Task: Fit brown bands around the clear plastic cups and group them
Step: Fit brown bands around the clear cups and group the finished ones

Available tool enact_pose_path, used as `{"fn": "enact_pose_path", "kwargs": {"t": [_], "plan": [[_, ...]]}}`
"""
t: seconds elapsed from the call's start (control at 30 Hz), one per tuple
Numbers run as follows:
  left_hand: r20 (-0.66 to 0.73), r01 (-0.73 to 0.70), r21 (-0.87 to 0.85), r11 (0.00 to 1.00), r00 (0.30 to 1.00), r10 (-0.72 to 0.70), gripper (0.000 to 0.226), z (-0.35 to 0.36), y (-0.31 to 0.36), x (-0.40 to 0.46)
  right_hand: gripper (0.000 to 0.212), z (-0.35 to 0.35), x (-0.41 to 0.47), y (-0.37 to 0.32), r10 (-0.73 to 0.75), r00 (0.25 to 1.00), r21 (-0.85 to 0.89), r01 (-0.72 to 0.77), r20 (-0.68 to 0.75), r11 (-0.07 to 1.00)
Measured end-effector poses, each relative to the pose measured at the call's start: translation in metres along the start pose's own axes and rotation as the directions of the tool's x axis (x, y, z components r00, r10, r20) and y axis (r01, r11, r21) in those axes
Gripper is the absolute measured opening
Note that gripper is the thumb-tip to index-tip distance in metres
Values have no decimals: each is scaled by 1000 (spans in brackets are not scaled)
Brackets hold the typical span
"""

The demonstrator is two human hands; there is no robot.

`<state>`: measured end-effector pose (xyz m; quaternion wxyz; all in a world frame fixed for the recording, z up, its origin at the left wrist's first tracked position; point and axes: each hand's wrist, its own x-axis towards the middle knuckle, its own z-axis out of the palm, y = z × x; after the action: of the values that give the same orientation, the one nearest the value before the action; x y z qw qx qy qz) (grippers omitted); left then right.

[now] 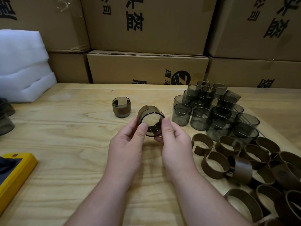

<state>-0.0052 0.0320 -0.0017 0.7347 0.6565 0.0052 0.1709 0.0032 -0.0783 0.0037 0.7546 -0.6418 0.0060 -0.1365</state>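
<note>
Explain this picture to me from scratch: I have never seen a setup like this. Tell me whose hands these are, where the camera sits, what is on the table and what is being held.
There is no machine here: a person works with bare hands, and the one picture comes from a camera worn on their head, looking forward and down.

The left hand and the right hand together hold a clear plastic cup tipped on its side, its open mouth facing the camera, with a brown band wrapped around it.

On the wooden table one finished banded cup stands upright. To the right stands a cluster of bare cups, and nearer the camera lies a pile of loose brown bands. White foam sits at far left, a yellow object at the near left edge, and cardboard boxes are stacked behind.
</note>
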Motion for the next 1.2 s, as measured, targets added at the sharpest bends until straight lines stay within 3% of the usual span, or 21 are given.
{"fn": "enact_pose_path", "kwargs": {"t": [0.23,0.43,0.67,0.73,0.9,1.0,1.2], "plan": [[-50,-8,194,981,999,18,30,0,-5,1,13,-1,0,5,-93,996,-181,90,-10,979],[-95,3,186,983,995,15,28,-1,-6,3,18,0,-2,5,-185,983,-280,177,0,943],[-93,15,128,992,996,-3,24,-2,-7,2,14,3,-2,2,-170,984,-278,150,-47,949],[-96,22,123,992,995,-11,23,-2,-8,2,11,1,-2,4,-172,983,-268,150,-60,952],[-124,20,84,996,992,-10,23,0,-6,1,29,4,-3,5,-134,986,-206,110,-105,972],[-140,25,3,1000,990,-24,32,2,-2,-1,28,3,-1,4,-87,982,-161,60,-170,985],[-64,58,-119,991,996,-66,33,5,-2,-1,27,1,-3,1,-41,986,-89,27,-160,996]]}}
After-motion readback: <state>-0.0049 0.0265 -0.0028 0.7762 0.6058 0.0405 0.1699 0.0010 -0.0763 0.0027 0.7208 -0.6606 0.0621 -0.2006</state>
